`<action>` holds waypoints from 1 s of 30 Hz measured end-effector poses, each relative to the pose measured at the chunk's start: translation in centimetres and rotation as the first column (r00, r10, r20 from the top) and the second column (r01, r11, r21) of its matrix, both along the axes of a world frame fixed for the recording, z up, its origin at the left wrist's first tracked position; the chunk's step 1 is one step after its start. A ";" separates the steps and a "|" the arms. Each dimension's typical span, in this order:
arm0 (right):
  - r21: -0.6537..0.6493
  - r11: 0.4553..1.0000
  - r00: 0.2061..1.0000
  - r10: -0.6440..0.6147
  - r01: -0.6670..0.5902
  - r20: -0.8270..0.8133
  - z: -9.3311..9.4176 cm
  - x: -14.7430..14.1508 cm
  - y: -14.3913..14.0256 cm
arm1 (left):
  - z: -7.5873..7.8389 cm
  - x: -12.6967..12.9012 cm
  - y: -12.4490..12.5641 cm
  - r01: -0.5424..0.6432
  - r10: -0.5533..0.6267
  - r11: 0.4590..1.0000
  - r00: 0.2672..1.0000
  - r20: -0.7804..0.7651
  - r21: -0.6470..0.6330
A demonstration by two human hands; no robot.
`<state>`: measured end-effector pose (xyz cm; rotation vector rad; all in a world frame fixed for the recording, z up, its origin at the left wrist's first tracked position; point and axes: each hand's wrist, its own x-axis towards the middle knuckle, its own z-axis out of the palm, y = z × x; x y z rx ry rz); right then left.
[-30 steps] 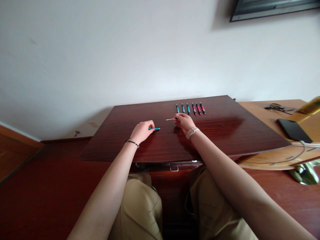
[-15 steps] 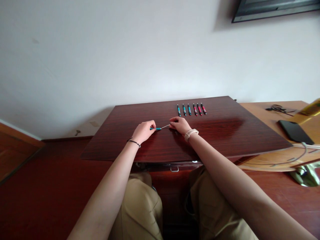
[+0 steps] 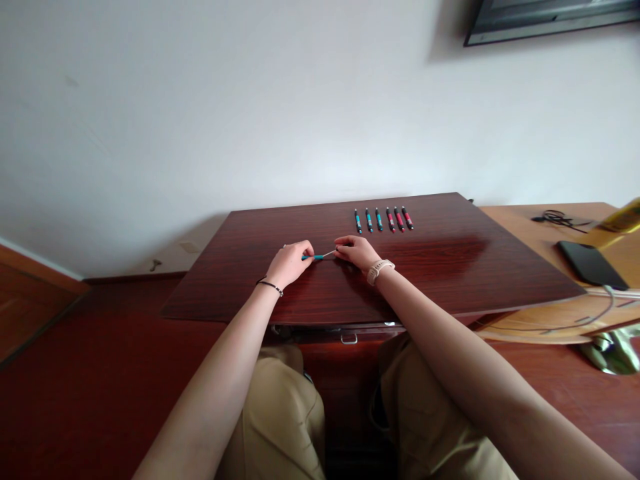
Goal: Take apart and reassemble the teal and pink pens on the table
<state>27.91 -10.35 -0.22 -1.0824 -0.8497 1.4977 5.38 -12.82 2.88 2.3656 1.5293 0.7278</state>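
Note:
My left hand (image 3: pixel 293 261) is closed around a teal pen barrel (image 3: pixel 318 257), whose end sticks out past the fingertips. From the right, my right hand (image 3: pixel 356 252) pinches a thin pale rod (image 3: pixel 329 253) that looks like a pen refill. The rod's left tip meets the open end of the barrel; how deep it sits inside I cannot tell. Both hands are just above the dark wooden table (image 3: pixel 260 230). Behind them, three teal pens (image 3: pixel 369 220) and three red pens (image 3: pixel 399 219) lie side by side in a row.
To the right stands a lighter wooden desk (image 3: pixel 520 233) with a black flat device (image 3: pixel 591 265), a coiled black cable (image 3: pixel 557 217) and a yellow object (image 3: pixel 620 217). A drawer handle (image 3: pixel 349 339) is under the table's front edge. A screen (image 3: pixel 550 20) hangs on the wall.
My right hand has moved slightly left with the pale rod, and less of the rod shows between the hands. My left hand has barely shifted. The row of pens is unchanged.

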 end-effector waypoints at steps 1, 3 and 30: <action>-0.011 1.000 1.000 -0.003 0.003 -0.015 0.2 0.0 -0.1 | 0.0 0.0 0.0 0.001 -0.001 1.000 1.000 0.028 -0.009; -0.030 1.000 0.998 0.001 -0.002 -0.060 0.6 0.1 -0.3 | -0.1 0.1 0.0 0.008 -0.006 1.000 0.995 0.098 -0.019; 0.019 0.992 0.982 0.130 -0.128 -0.135 1.8 -0.6 -1.7 | 0.8 4.0 -0.6 -0.045 -0.006 0.995 0.855 0.519 0.085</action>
